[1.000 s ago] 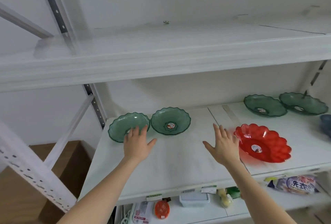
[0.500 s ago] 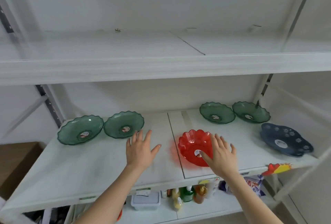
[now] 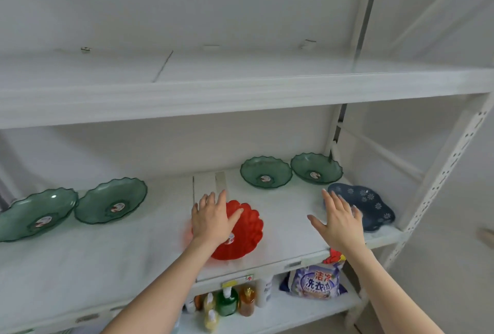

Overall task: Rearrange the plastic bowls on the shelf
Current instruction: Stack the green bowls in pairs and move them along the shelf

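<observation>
A white shelf [image 3: 80, 261] carries several scalloped plastic bowls. Two green bowls [image 3: 36, 213] [image 3: 112, 200] sit at the left, and two more green bowls [image 3: 266, 172] [image 3: 316, 168] stand at the back right. A red bowl [image 3: 246, 232] lies near the front middle. My left hand [image 3: 212, 218] hovers over its left part with fingers spread, holding nothing. A dark blue flowered bowl [image 3: 371, 204] rests at the right end. My right hand [image 3: 338, 222] is open just left of it, covering its near left rim.
An empty upper shelf [image 3: 240, 95] overhangs the bowls. A perforated white upright [image 3: 443, 170] bounds the right side. Below the bowls' shelf stand several bottles [image 3: 227, 301] and a detergent bag [image 3: 316, 281].
The view has swung right. My left hand went from the bare shelf to over the red bowl. My right hand left the red bowl and reached the blue bowl's edge.
</observation>
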